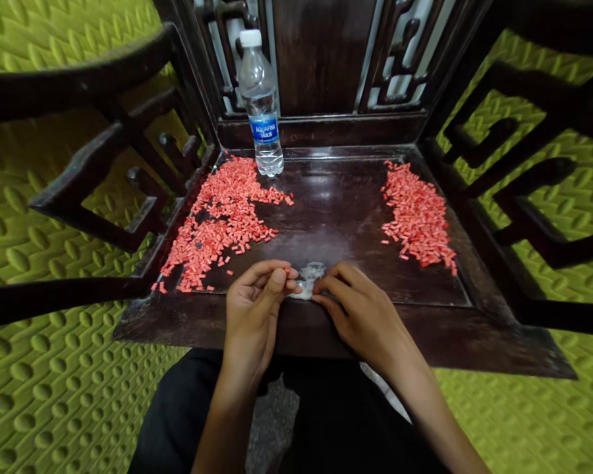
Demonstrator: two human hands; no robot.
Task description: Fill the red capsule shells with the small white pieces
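My left hand point(257, 296) is closed in a pinch, with a small red tube-like piece point(287, 270) between thumb and forefinger. Just to its right lies a little pile of whitish, see-through bits point(310, 271) near the seat's front edge. My right hand point(358, 299) reaches down to the right side of that pile, thumb and fingertips drawn together at the bits. What those fingertips hold, if anything, is too small to make out. A wide spread of red pieces point(227, 210) covers the left side, and a second heap of red pieces point(418, 214) lies on the right.
Everything lies on a dark, glossy wooden chair seat point(326, 210). A clear water bottle point(260, 92) with a white cap stands upright at the back left. Carved armrests point(103, 184) flank both sides, and a yellow-green textured surface point(54, 382) shows beyond them.
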